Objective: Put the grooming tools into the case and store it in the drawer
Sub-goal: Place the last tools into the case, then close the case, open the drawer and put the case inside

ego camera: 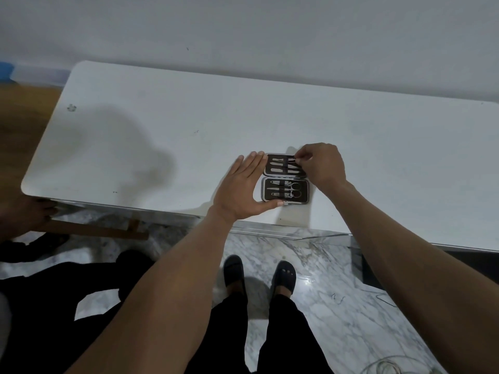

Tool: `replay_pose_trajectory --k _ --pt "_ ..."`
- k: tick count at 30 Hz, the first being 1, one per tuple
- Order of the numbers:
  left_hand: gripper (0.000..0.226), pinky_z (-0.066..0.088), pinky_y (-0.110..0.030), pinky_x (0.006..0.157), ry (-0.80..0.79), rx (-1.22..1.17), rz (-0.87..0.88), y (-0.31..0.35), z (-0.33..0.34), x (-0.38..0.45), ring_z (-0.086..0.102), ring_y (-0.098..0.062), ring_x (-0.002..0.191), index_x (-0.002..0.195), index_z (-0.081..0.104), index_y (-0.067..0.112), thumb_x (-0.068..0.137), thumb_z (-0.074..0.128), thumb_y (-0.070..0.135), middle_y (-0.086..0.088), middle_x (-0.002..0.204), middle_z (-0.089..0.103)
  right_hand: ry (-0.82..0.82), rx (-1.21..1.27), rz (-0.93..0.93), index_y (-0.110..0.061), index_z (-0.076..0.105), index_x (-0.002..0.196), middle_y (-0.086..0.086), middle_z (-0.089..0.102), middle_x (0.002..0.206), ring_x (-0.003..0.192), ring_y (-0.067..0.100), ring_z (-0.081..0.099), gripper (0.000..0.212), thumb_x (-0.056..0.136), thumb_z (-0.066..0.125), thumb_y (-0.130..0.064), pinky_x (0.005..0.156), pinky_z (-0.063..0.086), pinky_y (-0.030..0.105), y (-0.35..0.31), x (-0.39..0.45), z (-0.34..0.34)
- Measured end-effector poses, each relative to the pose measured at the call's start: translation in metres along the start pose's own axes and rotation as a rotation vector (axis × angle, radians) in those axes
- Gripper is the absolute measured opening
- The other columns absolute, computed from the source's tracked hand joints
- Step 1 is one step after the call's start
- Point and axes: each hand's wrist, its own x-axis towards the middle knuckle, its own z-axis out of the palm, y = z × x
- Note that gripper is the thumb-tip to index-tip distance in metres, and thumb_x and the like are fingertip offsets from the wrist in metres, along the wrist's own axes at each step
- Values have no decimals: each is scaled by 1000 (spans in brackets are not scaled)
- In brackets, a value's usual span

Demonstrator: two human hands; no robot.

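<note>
A small dark grooming case (305, 190) lies flat and spread open on the white table (162, 130), near its front edge. Its near half holds scissors (295, 190), clippers and other metal tools under a strap. The far half (272, 168) holds several slim metal tools. My left hand (243, 190) rests against the case's left side, fingers straight along the far half and thumb at the near corner. My right hand (321, 163) pinches a thin dark tool (287, 157) at the far half's top edge.
A wall runs right behind the table. Below the front edge are marble floor, my two feet in dark slippers (259, 273), and a wooden frame (94, 229) at left. Another person's hand (32, 211) is at the table's left corner. Cables lie on the floor at right.
</note>
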Motion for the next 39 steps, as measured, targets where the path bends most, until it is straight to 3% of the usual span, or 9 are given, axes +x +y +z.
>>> replay_pose_trajectory --k 5,9,18,24,33,39 --pt "121 15 -47 132 -11 -13 -6 0 -1 1 17 -18 161 164 26 7 80 49 91 -6 172 26 46 -92 -16 -27 76 89 -1 72 91 104 22 58 22 83 58 -18 76 54 38 -4 -1 5" --pt "121 16 -46 131 -7 -12 -7 0 0 0 17 -18 161 164 26 7 80 51 91 -6 172 26 60 -131 -9 -28 76 86 -1 69 87 101 24 57 23 80 57 -17 69 54 36 -7 1 7" --pt "121 16 -46 132 -3 -8 2 0 0 1 18 -19 161 163 28 6 80 51 91 -7 171 27 64 -54 23 -30 74 95 -11 72 85 101 17 60 15 84 63 -29 74 51 32 -4 5 1" --pt "119 14 -45 132 -11 11 8 -1 0 0 14 -20 162 164 23 5 83 47 89 -9 173 21 63 -33 124 -29 75 97 -4 73 100 103 21 63 17 85 63 -30 80 55 37 2 8 1" --pt "112 15 -46 132 6 99 7 0 1 1 10 -25 162 164 19 2 91 37 84 -15 173 16 48 162 227 -25 74 86 0 74 92 87 17 67 8 81 70 -22 74 53 30 9 11 -10" --pt "113 12 -44 132 -18 124 -5 0 0 2 8 -22 163 165 15 5 91 32 87 -12 174 14 -21 308 120 -16 76 99 0 73 93 86 10 63 14 87 69 -18 69 42 16 6 0 -26"
